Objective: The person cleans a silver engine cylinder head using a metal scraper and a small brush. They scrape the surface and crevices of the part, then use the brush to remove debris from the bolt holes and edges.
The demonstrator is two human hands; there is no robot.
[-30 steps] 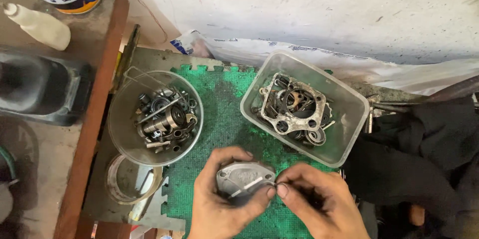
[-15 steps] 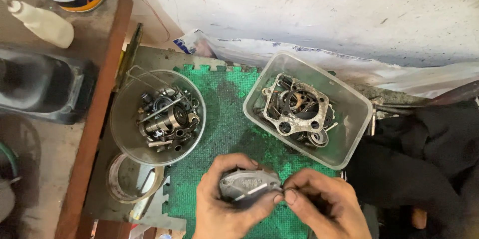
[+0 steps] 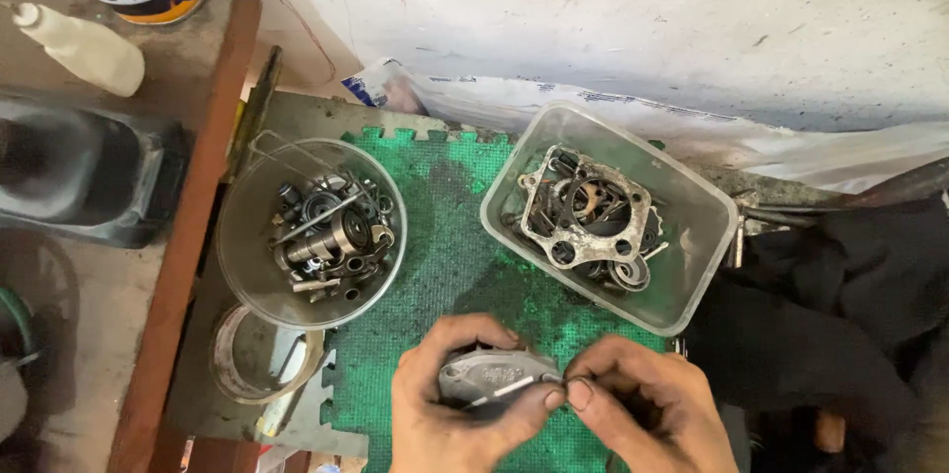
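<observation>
Grey metal cover [image 3: 491,372] is sitting low in frame, over the green mat, cupped in the left hand [image 3: 450,404]. It's a rounded, dull cast piece with raised lettering, face tilting up toward the camera. A thin light strip [image 3: 504,391] is lying across its lower edge, pinched at the right end between left thumb and right hand [image 3: 643,404] fingertips.

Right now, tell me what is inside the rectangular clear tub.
The rectangular clear tub holds a flat metal gasket lying on top of dark rings and washers. Whatever lies beneath the gasket is covered.
</observation>
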